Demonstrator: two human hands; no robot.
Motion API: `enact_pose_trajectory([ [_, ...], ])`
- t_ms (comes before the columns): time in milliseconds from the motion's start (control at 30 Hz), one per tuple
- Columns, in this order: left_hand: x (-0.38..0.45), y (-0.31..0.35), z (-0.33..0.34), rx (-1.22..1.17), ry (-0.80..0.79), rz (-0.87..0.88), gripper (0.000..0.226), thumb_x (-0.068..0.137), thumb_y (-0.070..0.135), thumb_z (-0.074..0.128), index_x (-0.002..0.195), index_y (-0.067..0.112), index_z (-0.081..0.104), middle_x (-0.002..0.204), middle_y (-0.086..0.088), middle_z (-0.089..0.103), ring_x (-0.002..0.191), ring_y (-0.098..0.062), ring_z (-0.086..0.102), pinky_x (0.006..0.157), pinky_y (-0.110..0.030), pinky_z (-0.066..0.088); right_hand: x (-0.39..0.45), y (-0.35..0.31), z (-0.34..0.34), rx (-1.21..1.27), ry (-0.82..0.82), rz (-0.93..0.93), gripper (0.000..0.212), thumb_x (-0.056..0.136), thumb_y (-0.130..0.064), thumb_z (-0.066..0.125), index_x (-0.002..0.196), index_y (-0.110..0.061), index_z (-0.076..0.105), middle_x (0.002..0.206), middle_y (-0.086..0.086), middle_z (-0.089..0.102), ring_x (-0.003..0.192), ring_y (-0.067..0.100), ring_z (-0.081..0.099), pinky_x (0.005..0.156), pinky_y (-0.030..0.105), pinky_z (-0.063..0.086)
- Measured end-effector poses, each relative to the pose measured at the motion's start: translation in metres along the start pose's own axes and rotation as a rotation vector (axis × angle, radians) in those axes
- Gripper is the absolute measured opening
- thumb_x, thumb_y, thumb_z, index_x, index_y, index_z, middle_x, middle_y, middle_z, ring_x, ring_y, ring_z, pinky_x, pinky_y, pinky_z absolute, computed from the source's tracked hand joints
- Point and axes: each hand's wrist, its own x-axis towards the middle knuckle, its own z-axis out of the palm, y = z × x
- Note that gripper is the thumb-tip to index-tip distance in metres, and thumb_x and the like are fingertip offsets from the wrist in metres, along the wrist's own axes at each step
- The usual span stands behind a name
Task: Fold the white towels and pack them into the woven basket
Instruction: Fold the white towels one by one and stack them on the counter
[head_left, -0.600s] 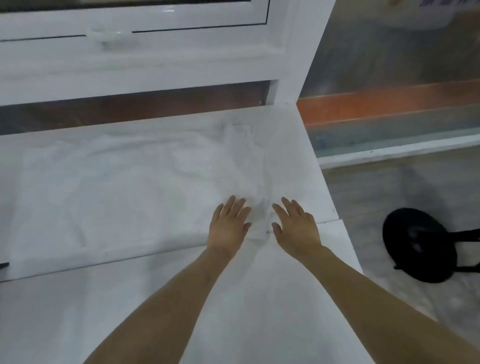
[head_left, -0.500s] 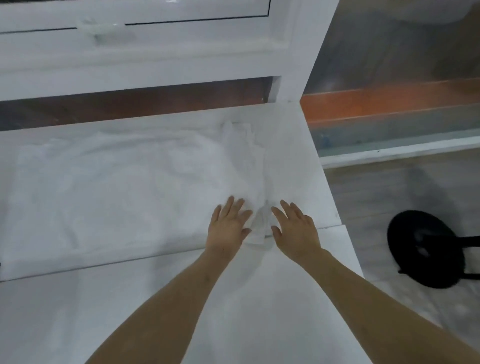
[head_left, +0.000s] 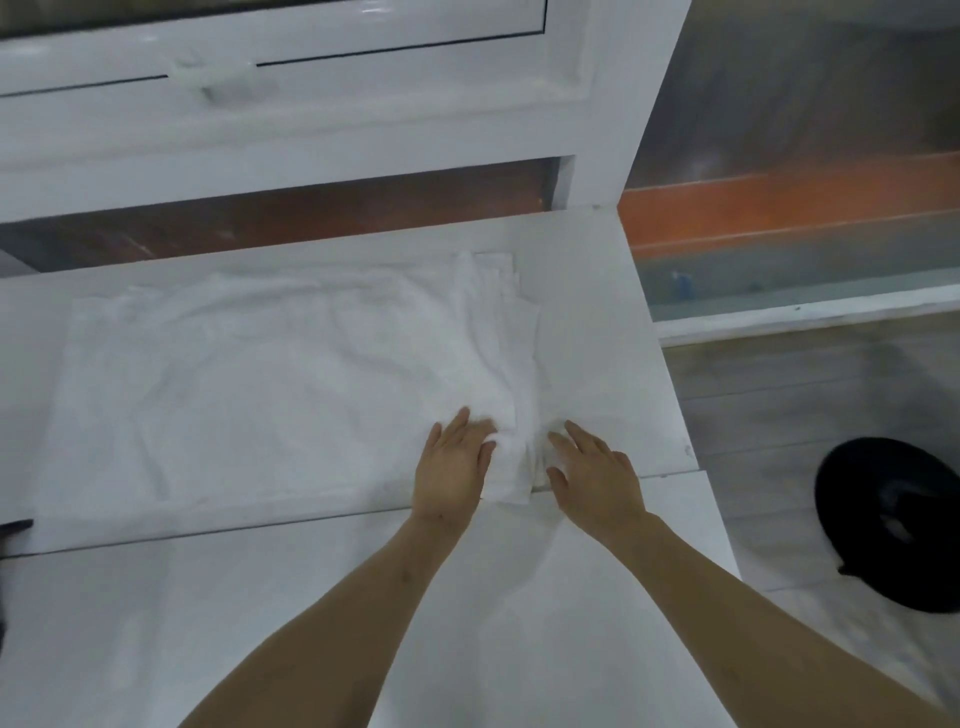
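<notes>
A white towel (head_left: 270, 374) lies spread across the white table (head_left: 597, 322), its right edge bunched into folds near the front. My left hand (head_left: 454, 462) rests flat on the towel's near right corner, fingers straight. My right hand (head_left: 595, 473) lies flat just right of that corner, fingertips touching the towel's bunched edge. No woven basket is in view.
A white window frame (head_left: 322, 119) runs along the back of the table. To the right the table ends above a grey floor, where a black round base (head_left: 898, 525) stands. A second white tabletop (head_left: 260, 623) adjoins in front. A dark object (head_left: 13, 527) shows at the left edge.
Both hands stay at the towel's near right corner; the corner has bunched up a little more between them. The view has shifted slightly.
</notes>
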Motion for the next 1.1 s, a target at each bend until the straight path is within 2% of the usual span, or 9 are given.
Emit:
enact_pose_trajectory([
  [100,-0.009,0.014,-0.028,-0.18,0.091,-0.075,0.036,0.107,0.029,0.038,0.127,0.016,0.065,0.127,0.001,0.068,0.117,-0.02,0.063,0.1,-0.024,0.044,-0.004,-0.008,-0.016,0.042,0.076,-0.025,0.056,0.102,-0.039,0.05,0.154,-0.026,0.037,0.165,-0.001,0.031,0.148,0.02,0.036,0.111,0.044,0.04],
  [200,-0.02,0.022,-0.062,-0.331,0.193,-0.103,0.028,0.106,0.014,0.046,0.126,0.014,0.066,0.125,0.004,0.068,0.113,-0.008,0.061,0.1,-0.008,0.038,-0.009,-0.022,-0.037,0.072,0.176,-0.05,0.055,0.101,-0.037,0.055,0.153,-0.024,0.042,0.162,0.0,0.039,0.145,0.021,0.041,0.108,0.043,0.042],
  [367,-0.042,0.026,-0.128,-0.444,0.3,-0.084,0.023,0.106,0.011,0.047,0.12,0.011,0.064,0.116,0.006,0.066,0.108,-0.012,0.061,0.097,-0.024,0.046,-0.023,-0.061,-0.067,0.136,0.262,-0.106,0.059,0.1,-0.042,0.059,0.153,-0.024,0.041,0.161,0.0,0.04,0.145,0.023,0.042,0.109,0.045,0.044],
  [533,-0.078,0.026,-0.205,-0.531,0.31,0.017,0.014,0.104,0.012,0.053,0.11,0.023,0.062,0.104,0.014,0.065,0.1,0.0,0.06,0.086,-0.011,0.043,-0.058,-0.125,-0.079,0.191,0.314,-0.149,0.07,0.096,-0.053,0.06,0.156,-0.026,0.035,0.163,-0.001,0.036,0.147,0.021,0.039,0.11,0.044,0.043],
  [667,-0.109,0.031,-0.267,-0.587,0.335,0.101,0.011,0.101,0.011,0.059,0.102,0.021,0.063,0.1,0.011,0.067,0.094,-0.004,0.062,0.083,-0.016,0.049,-0.094,-0.176,-0.08,0.228,0.375,-0.174,0.071,0.094,-0.059,0.06,0.153,-0.024,0.041,0.158,-0.001,0.045,0.14,0.021,0.048,0.102,0.043,0.05],
  [767,-0.132,0.037,-0.314,-0.631,0.339,0.163,0.011,0.103,0.015,0.056,0.104,0.024,0.063,0.102,0.014,0.067,0.096,-0.002,0.062,0.084,-0.013,0.047,-0.119,-0.209,-0.087,0.318,0.412,-0.141,0.049,0.097,-0.05,0.059,0.14,-0.027,0.053,0.138,-0.006,0.061,0.119,0.019,0.062,0.094,0.04,0.053],
  [867,-0.153,0.042,-0.36,-0.707,0.376,0.171,0.009,0.103,0.021,0.055,0.105,0.022,0.064,0.098,0.016,0.066,0.092,0.002,0.06,0.08,-0.009,0.045,-0.136,-0.227,-0.094,0.428,0.387,-0.09,0.015,0.097,-0.047,0.058,0.103,-0.034,0.06,0.101,-0.015,0.068,0.09,0.013,0.066,0.083,0.037,0.053],
  [967,-0.169,0.04,-0.402,-0.796,0.439,0.18,0.009,0.103,0.022,0.056,0.103,0.022,0.065,0.094,0.016,0.066,0.088,0.003,0.06,0.076,-0.008,0.044,-0.154,-0.24,-0.101,0.614,0.281,-0.054,0.021,0.095,-0.038,0.064,0.079,-0.031,0.052,0.076,-0.012,0.06,0.073,0.012,0.057,0.071,0.036,0.048],
  [1100,-0.185,0.026,-0.443,-0.859,0.497,0.196,0.014,0.103,0.025,0.054,0.09,0.024,0.06,0.081,0.021,0.059,0.077,0.0,0.054,0.073,-0.016,0.043,-0.189,-0.258,-0.122,0.822,0.28,-0.061,0.013,0.101,-0.031,0.056,0.089,-0.026,0.053,0.072,-0.005,0.056,0.062,0.014,0.048,0.062,0.032,0.041],
])
